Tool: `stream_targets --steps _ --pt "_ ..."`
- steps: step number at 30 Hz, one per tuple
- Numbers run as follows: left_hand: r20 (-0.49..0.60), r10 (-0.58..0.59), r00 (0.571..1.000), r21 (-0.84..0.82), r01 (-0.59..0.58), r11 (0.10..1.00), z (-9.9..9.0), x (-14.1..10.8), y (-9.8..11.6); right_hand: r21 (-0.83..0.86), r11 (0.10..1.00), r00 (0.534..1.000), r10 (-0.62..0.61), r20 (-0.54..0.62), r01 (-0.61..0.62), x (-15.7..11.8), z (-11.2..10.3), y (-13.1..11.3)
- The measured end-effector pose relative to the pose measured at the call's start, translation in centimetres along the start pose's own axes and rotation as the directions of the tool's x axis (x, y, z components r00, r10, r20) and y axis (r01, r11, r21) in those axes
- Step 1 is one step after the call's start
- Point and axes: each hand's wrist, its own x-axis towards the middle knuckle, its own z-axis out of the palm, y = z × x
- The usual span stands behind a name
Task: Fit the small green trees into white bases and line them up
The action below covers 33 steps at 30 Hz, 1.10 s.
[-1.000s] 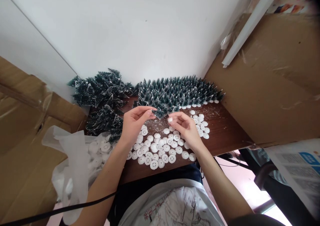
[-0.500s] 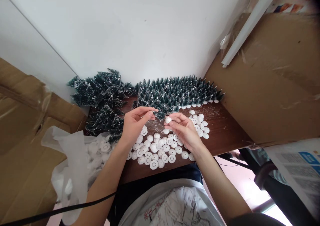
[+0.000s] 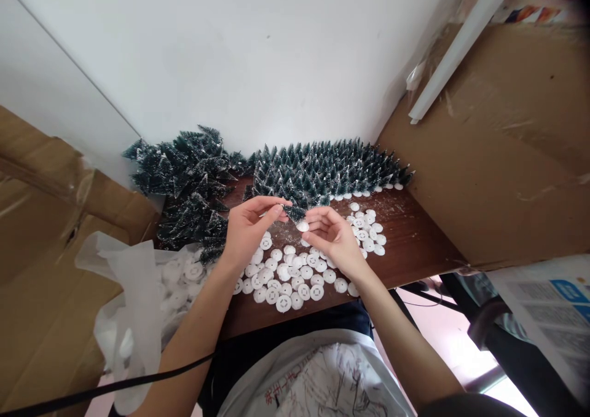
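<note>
Between my hands is a small green artificial tree (image 3: 294,211) with snow-like flecks, lying on its side in the air. My left hand (image 3: 249,226) pinches it near its tip with thumb and forefinger. At its other end sits a round white plastic base (image 3: 302,226), with my right hand's (image 3: 335,235) thumb and fingers closed about its edge. Whether the stem is fully in the base cannot be seen. Below my hands, many loose white bases (image 3: 295,272) are spread on the brown table (image 3: 401,245).
Rows of upright trees on white bases (image 3: 332,168) stand along the wall. At the left lies a heap of loose trees (image 3: 184,171), with a plastic bag of white bases (image 3: 179,275) in front. Cardboard boxes flank the table, left (image 3: 41,251) and right (image 3: 507,146).
My right hand has moved slightly left, bringing the white base against the end of the tree. My left hand has stayed nearly in place with the tree.
</note>
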Motion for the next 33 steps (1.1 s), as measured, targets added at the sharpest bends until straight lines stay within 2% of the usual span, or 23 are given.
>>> stream_targets --steps 7,11,14,20,26,29,33 --pt "0.012 -0.005 1.000 0.018 0.004 1.000 0.1 -0.1 0.2 -0.368 0.922 0.991 -0.135 -0.014 0.120 0.1 -0.1 -0.9" --pt "-0.002 0.006 1.000 0.050 -0.006 0.999 0.0 -0.1 0.2 -0.431 0.897 0.989 -0.135 -0.059 0.096 0.2 -1.0 -1.0" --pt "-0.010 0.016 1.000 0.047 -0.015 0.999 0.0 -0.1 0.2 -0.473 0.874 0.988 -0.146 -0.049 0.106 0.2 -1.8 -1.0" --pt "-0.010 0.015 1.000 0.041 -0.015 0.999 0.0 -0.1 0.1 -0.693 0.711 0.993 -0.098 0.071 0.120 0.1 -2.6 -1.6" --pt "-0.017 0.008 1.000 0.044 -0.007 0.999 0.0 -0.1 0.2 -0.766 0.609 0.977 -0.094 0.189 0.207 0.3 -2.1 -0.8" --pt "-0.018 0.009 1.000 0.045 -0.008 0.999 0.0 -0.1 0.2 -0.781 0.580 0.968 -0.056 0.244 0.230 0.3 -1.9 -0.4" --pt "-0.021 0.009 1.000 0.056 -0.008 0.998 0.0 -0.1 0.1 -0.775 0.587 0.964 -0.039 0.262 0.234 0.4 -1.9 -0.4"
